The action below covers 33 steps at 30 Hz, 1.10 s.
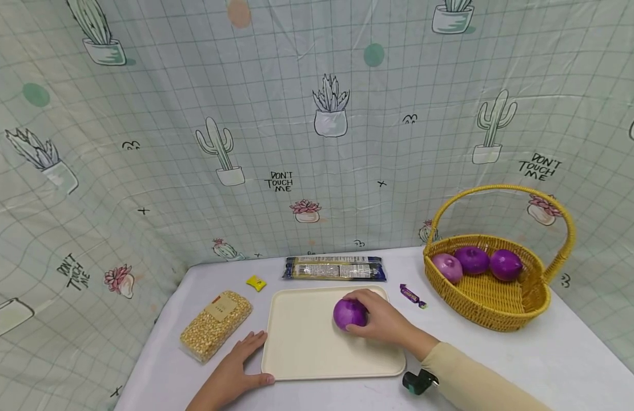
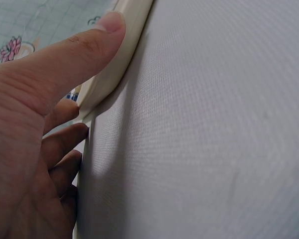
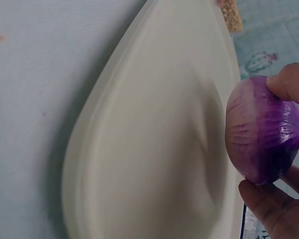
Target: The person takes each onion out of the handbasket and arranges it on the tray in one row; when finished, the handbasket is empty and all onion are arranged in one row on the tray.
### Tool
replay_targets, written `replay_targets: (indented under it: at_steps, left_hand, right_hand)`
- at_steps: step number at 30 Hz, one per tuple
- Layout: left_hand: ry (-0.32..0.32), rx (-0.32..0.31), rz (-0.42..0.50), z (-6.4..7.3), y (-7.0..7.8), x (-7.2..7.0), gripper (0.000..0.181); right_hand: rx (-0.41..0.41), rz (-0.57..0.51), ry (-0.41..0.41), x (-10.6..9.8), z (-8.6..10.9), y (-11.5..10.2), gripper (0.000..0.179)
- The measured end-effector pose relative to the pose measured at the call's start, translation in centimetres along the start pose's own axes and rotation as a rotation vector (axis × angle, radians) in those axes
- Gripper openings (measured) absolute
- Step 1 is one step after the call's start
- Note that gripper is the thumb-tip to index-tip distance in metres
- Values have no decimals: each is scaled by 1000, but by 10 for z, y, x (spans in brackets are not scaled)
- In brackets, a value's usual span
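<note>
My right hand [image 1: 381, 317] grips a purple onion [image 1: 350, 314] over the right half of the cream tray [image 1: 301, 342]. In the right wrist view the onion [image 3: 261, 132] sits between thumb and fingers, its shadow falling on the tray surface. At the tray's lower left corner, my left hand [image 1: 235, 371] rests with fingers spread, index finger along the left side and thumb at the front edge. The left wrist view shows that thumb lying on the tray rim [image 2: 132, 35], the other fingers loosely bent beside it.
A yellow wicker basket [image 1: 481, 308] with a tall handle holds three more onions at the right. Around the tray lie a bag of corn kernels [image 1: 216, 325], a yellow sweet [image 1: 256, 282], a flat dark-blue packet [image 1: 334, 268] and a purple-wrapped candy [image 1: 413, 296]. Patterned cloth hangs behind.
</note>
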<state>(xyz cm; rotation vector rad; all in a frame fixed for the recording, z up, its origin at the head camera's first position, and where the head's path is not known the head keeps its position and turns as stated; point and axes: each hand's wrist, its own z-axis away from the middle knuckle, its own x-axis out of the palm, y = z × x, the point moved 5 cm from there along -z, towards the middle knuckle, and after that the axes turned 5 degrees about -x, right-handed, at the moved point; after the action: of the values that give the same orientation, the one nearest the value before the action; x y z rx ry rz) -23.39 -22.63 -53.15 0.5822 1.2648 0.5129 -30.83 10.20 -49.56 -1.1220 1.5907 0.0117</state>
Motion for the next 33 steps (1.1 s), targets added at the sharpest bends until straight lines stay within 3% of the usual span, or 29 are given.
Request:
replay_targets:
  at_steps: [25,33]
  left_hand:
    - [4,-21,2,2,1,-1,101]
    - [-2,9,-5,2,3,-3,98]
  right_hand:
    - [17,-39,-67,39,-41,-19,55]
    - [32,-21,-74,46,-54,-23,57]
